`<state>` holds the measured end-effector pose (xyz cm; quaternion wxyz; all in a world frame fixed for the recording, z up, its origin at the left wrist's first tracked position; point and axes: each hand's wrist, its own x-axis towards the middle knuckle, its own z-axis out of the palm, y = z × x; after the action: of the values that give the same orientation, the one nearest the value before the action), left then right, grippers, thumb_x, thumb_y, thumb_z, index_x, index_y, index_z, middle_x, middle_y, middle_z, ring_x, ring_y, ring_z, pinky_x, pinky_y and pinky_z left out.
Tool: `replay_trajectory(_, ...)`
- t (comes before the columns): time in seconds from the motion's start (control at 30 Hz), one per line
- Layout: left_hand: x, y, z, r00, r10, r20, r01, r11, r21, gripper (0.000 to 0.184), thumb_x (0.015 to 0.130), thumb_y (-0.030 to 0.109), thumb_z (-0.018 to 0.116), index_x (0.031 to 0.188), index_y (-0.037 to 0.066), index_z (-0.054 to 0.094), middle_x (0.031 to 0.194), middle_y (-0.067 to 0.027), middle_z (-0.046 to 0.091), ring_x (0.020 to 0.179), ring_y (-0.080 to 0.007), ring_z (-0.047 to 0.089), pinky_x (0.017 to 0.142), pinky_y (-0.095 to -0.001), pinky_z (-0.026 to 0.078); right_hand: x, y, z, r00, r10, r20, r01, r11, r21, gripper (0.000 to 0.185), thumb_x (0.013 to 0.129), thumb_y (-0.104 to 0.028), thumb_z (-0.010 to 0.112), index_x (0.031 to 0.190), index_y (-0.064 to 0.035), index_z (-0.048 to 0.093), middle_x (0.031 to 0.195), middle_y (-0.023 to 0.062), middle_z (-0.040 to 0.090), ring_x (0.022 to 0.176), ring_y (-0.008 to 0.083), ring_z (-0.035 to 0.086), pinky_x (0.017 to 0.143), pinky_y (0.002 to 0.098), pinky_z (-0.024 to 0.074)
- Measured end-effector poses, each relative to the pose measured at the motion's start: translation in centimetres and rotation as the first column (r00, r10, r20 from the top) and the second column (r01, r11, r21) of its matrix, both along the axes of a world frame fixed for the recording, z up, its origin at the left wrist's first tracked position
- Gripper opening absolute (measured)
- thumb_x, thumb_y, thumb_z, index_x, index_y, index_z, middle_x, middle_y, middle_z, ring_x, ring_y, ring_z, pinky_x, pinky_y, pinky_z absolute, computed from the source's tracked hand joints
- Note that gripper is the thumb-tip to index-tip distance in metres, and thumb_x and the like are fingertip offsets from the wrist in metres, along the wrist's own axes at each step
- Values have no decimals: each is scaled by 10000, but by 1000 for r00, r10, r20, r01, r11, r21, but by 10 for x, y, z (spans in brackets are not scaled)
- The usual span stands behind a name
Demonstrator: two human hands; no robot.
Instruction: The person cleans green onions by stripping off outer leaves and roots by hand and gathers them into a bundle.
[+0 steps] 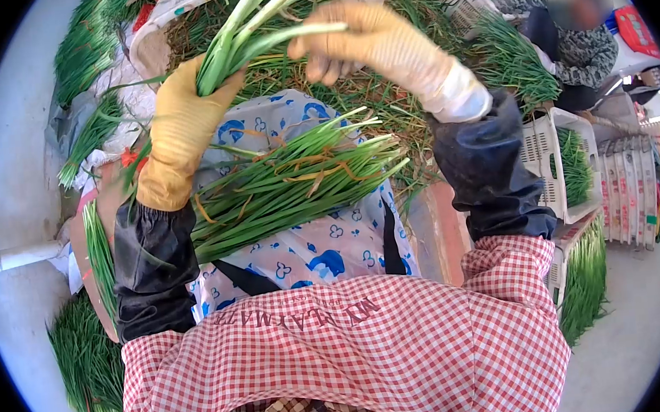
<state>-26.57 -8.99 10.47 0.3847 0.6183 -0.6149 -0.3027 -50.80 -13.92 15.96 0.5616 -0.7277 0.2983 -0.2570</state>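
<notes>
Left hand (187,113): gloved fingers wrapped around a small bunch of green stalks (218,64), pale ends pointing away from the body. Right hand (367,36): fingers curled beside one protruding stalk (278,40); whether they pinch it cannot be told. The bunch should handle as light, flexible and easily bruised; grip mid-length, without crushing. Below, a larger bundle (283,198) lies on patterned cloth (327,262).

left hand (192,112): raised, closed in a grip | right hand (352,40): raised, half-curled, reaching inward
</notes>
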Motion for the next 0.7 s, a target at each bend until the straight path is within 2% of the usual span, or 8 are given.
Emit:
replay_trajectory(0.03,5,2,-1,995,29,100,-24,998,-52,311,827,227,707,1056,21,662,852,-122,686,766,-191,634,711,-324,484,-9,-6,-27,1000,-1,2,1,999,33,181,927,-206,572,933,-39,642,757,29,655,739,122,638,675,262,526)
replay_trajectory(0.07,10,3,-2,982,56,181,-34,992,-120,302,837,263,693,1021,24,673,809,-134,684,719,-226,642,686,-341,485,-28,-19,-63,989,1,-148,-48,948,-314,180,861,-249,630,909,-78,658,788,49,665,758,170,649,679,309,528)
replay_trajectory(0.13,30,1,-19,974,102,204,-75,988,-136,278,843,250,685,1027,43,680,844,-158,681,764,-269,664,698,-351,490,-49,4,-73,628,-289,-723,-272,789,-551,203,750,-296,661,873,-137,689,816,117,655,795,258,653,718,376,518)
replay_trajectory(0.23,34,1,-16,938,100,331,-51,987,-153,245,815,189,681,1008,39,679,866,-159,687,770,-319,647,704,-376,493,-76,9,-146,611,-279,-741,-356,739,-571,182,758,-302,625,830,-149,693,829,66,654,823,284,637,690,419,510)
replay_trajectory(0.37,27,-6,-24,755,231,614,213,798,-564,245,822,194,681,1018,46,681,848,-112,698,638,-295,598,681,-336,490,-70,11,-93,644,-409,-646,-282,658,-698,174,789,-262,625,884,-126,680,926,75,655,898,288,627,756,405,510)
replay_trajectory(0.4,24,-9,-27,940,77,332,44,938,-344,247,827,200,685,1014,39,683,835,-89,695,618,-241,582,661,-313,477,-71,5,-83,717,-425,-553,-200,634,-747,169,788,-240,636,891,-112,674,941,82,655,916,294,623,774,401,509)
replay_trajectory(0.47,22,-7,-13,936,41,-350,23,984,178,246,837,211,683,990,18,688,800,-33,680,610,-104,541,603,-257,427,-68,-3,-67,792,-505,-343,-118,424,-898,165,802,-263,604,802,-102,641,791,89,611,809,299,617,714,414,496)
replay_trajectory(0.7,-1,-16,-9,829,-261,-495,391,903,178,288,832,198,704,1059,25,667,865,-1,655,619,-68,515,541,-224,432,-32,-14,-33,888,-367,-278,103,747,-657,174,814,-233,669,860,-65,671,815,98,644,803,286,625,721,368,496)
